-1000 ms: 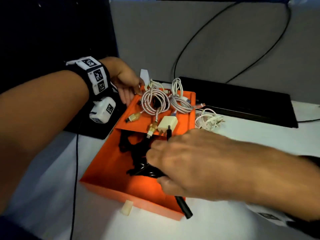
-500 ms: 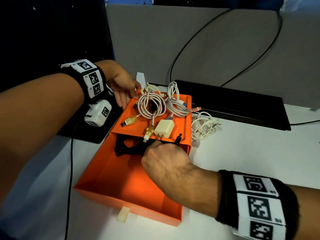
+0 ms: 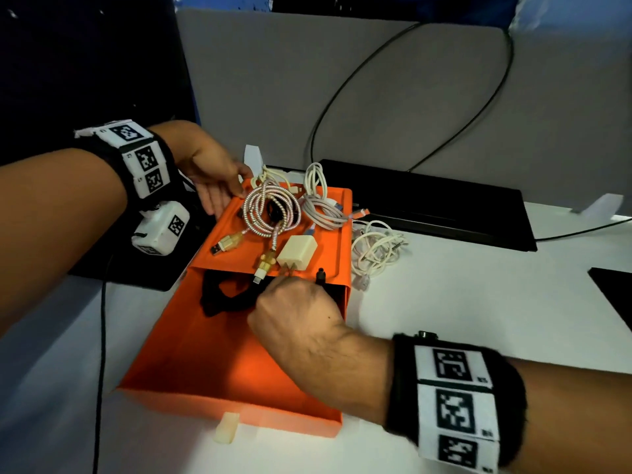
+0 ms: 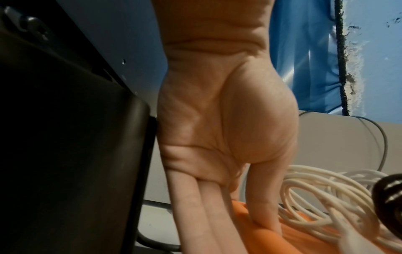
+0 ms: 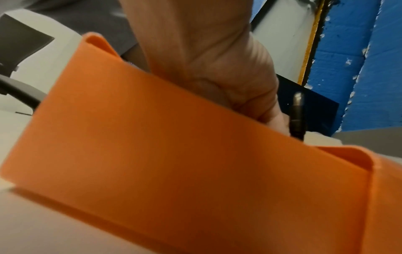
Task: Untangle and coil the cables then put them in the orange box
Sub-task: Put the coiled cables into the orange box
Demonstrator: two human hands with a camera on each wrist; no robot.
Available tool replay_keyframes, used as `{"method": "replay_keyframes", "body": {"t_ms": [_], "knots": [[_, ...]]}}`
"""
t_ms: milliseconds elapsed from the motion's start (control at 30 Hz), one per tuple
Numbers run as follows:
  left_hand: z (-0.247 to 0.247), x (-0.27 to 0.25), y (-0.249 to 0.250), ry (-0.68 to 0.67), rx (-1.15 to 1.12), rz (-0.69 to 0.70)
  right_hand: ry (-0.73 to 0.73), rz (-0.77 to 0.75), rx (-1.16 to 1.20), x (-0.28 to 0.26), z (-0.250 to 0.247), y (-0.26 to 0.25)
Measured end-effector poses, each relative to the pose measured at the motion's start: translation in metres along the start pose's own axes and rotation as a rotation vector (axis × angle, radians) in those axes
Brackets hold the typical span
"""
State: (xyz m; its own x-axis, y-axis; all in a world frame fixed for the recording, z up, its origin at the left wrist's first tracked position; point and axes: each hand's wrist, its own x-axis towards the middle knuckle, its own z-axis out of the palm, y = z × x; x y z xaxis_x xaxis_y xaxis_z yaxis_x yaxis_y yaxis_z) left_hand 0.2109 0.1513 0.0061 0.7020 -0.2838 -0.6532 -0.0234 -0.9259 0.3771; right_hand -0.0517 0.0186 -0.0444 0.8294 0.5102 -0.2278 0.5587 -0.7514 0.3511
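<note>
The orange box [image 3: 191, 364] lies open on the white table, its sliding lid [image 3: 337, 234] pushed back. My right hand [image 3: 294, 313] is inside, curled round the black cable [image 3: 222, 299] at the lid's front edge. The cable's plug [image 3: 320, 273] [image 5: 297, 116] sticks up beside that hand. On the lid lie a pink-white braided cable [image 3: 270, 210], a white cable [image 3: 321, 206] and a cream charger [image 3: 297, 252]. My left hand [image 3: 212, 179] pinches the lid's far left corner, thumb [image 4: 261, 197] on top. A loose white cable bundle [image 3: 376, 248] lies right of the box.
A flat black device [image 3: 427, 206] lies behind the box against a grey partition. A dark pad [image 3: 136, 271] sits to the left, and a thin black wire [image 3: 102, 336] runs toward me along the table. A small cream piece [image 3: 225, 429] lies at the box's front wall.
My right hand has moved from the front of the box deeper in, carrying the black cable up to the lid's edge. The left hand has stayed on the lid.
</note>
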Motion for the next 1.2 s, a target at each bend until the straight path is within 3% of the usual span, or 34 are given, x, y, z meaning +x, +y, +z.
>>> {"method": "replay_keyframes", "body": {"t_ms": [100,233,400,467,600,700,767,900,1200], "knots": [[0.000,0.001,-0.002,0.014,-0.002,0.005,0.037,-0.017,0.015,-0.006,-0.006,-0.001],[0.001,0.003,-0.004,0.017,-0.006,0.019,0.154,-0.012,0.225,-0.043,-0.033,0.022],[0.000,0.001,-0.005,0.019,-0.012,0.031,0.291,0.431,0.239,-0.062,-0.032,0.104],[0.000,0.000,-0.004,0.016,-0.014,0.032,0.324,0.511,0.239,-0.058,-0.022,0.130],[0.000,0.001,-0.004,0.010,-0.015,0.029,0.380,0.294,0.374,-0.036,-0.011,0.143],[0.000,0.001,-0.004,0.014,-0.016,0.028,0.197,0.182,0.257,-0.011,-0.006,0.141],[0.000,0.001,-0.004,0.015,-0.016,0.025,0.154,0.172,0.198,0.004,0.000,0.140],[0.000,0.000,-0.004,0.014,-0.008,0.025,0.236,0.169,0.220,0.020,0.009,0.147],[0.003,0.000,-0.005,0.007,-0.001,0.010,0.606,0.130,0.762,-0.024,-0.007,0.160]]}}
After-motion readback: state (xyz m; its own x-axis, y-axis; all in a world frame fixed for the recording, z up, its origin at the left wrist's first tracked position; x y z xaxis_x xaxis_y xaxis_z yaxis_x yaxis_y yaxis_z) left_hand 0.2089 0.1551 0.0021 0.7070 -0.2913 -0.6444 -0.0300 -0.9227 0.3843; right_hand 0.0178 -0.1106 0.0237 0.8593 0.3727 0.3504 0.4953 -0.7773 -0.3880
